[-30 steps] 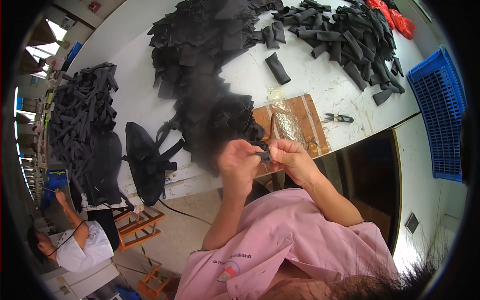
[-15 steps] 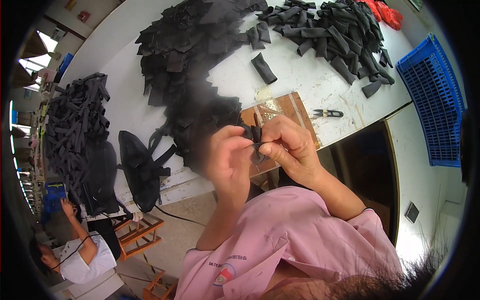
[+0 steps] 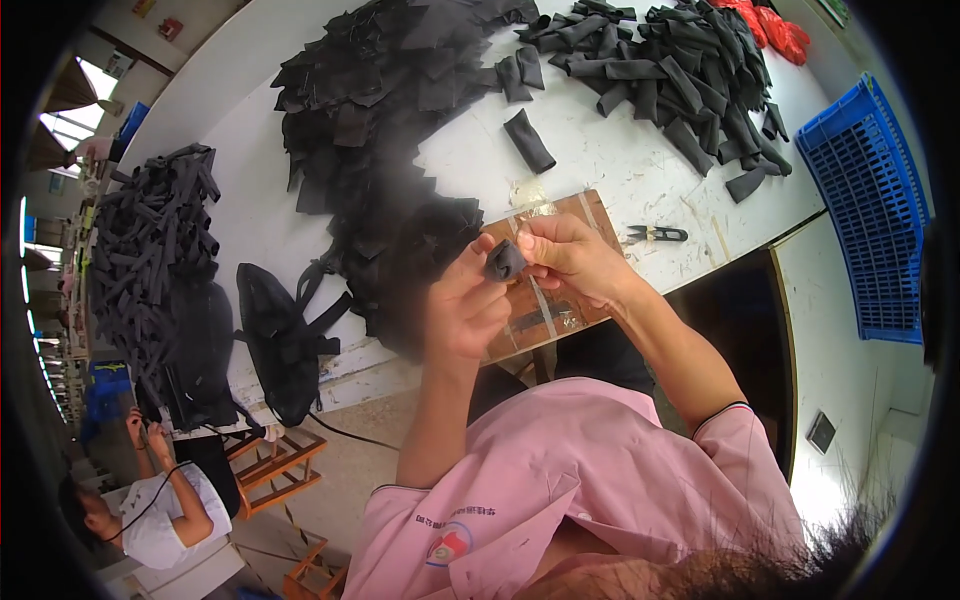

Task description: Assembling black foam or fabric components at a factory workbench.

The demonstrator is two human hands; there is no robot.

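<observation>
A small black fabric tube (image 3: 506, 262), its end showing an opening, is held up between both hands above a taped wooden board (image 3: 582, 300). My left hand (image 3: 466, 308) pinches its left side with thumb and forefinger, the other fingers curled. From the right, my right hand (image 3: 578, 262) grips the tube between thumb and fingers. Beyond the hands, one similar black tube (image 3: 528, 141) lies alone on the white table (image 3: 470, 160). To the left of my hands spreads a heap of flat black fabric pieces (image 3: 370, 100).
Black thread snips (image 3: 660, 234) lie right of the board. A pile of black tubes (image 3: 690, 85) and a red plastic bag (image 3: 780, 38) sit at the far right, near a blue crate (image 3: 868, 200). Black strips (image 3: 150, 260) and a black strapped item (image 3: 283, 345) lie left; a co-worker (image 3: 170, 510) sits beyond.
The black piece has turned so its open tube end shows. My right hand has shifted slightly up and left, uncovering more of the board. The co-worker's hands have moved.
</observation>
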